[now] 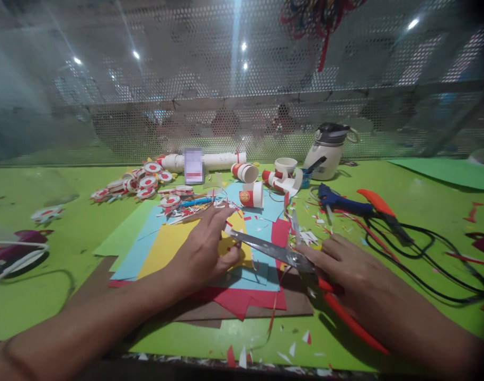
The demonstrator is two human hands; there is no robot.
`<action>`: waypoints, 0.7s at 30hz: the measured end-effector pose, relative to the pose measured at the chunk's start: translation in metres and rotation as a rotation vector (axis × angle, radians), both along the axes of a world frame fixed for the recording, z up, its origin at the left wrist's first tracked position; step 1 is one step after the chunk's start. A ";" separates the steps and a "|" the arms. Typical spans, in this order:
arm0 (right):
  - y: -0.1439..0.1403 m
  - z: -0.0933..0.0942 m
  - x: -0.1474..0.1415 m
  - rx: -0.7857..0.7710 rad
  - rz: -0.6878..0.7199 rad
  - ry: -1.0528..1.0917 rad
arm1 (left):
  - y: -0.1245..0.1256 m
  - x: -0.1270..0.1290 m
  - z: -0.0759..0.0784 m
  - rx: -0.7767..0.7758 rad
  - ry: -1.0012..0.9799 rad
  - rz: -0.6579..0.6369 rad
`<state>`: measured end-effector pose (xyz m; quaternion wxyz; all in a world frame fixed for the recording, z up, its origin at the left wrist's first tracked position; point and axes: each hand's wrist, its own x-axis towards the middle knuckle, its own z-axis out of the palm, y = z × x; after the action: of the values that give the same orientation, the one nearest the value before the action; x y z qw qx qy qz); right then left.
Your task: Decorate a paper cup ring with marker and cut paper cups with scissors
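Note:
My right hand [347, 267] is wrapped round the red handles of a pair of scissors [269, 248]. Their blades are spread, one reaching left and the other pointing away from me. Over the stack of coloured paper [166, 248], my left hand [210, 243] is curled, with thumb and forefinger on either side of the left blade's tip. A small white piece of paper [228, 228] shows at these fingers; most of it is hidden. Behind the hands lies a red-and-white paper cup [251, 196] on its side, with paper scraps around it.
Red-and-white flower-like paper pieces [146, 182] are heaped at back left, near a phone [194, 165] and stacked cups [222, 160]. A bottle [327, 151] stands at back right. A blue-and-orange glue gun [357, 206] and its black cable [428, 233] lie right. Perforated metal [210, 79] rises behind.

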<state>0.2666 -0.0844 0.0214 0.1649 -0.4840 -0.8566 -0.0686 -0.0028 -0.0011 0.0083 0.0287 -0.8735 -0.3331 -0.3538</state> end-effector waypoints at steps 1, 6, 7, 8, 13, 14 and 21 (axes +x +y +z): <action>0.000 0.000 0.000 -0.017 -0.001 -0.001 | 0.000 0.000 0.000 -0.005 0.008 -0.004; -0.002 0.000 0.003 -0.054 0.015 -0.013 | -0.001 0.000 -0.003 -0.027 0.035 -0.016; -0.002 0.000 0.004 -0.055 0.012 -0.010 | -0.001 0.000 -0.004 -0.027 0.038 -0.014; -0.002 0.000 0.004 -0.064 0.009 -0.008 | -0.001 0.000 -0.005 -0.029 0.039 -0.012; -0.002 0.002 0.004 -0.132 -0.015 -0.037 | -0.002 0.000 -0.005 -0.022 0.033 -0.022; -0.002 0.002 0.004 -0.131 -0.017 -0.041 | -0.002 0.000 -0.005 -0.023 0.032 -0.023; -0.002 0.002 0.002 -0.124 -0.010 -0.026 | -0.004 0.001 -0.003 -0.014 0.018 -0.032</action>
<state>0.2686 -0.0864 0.0232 0.1230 -0.4968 -0.8588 -0.0226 -0.0020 -0.0053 0.0048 0.0202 -0.8820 -0.3214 -0.3441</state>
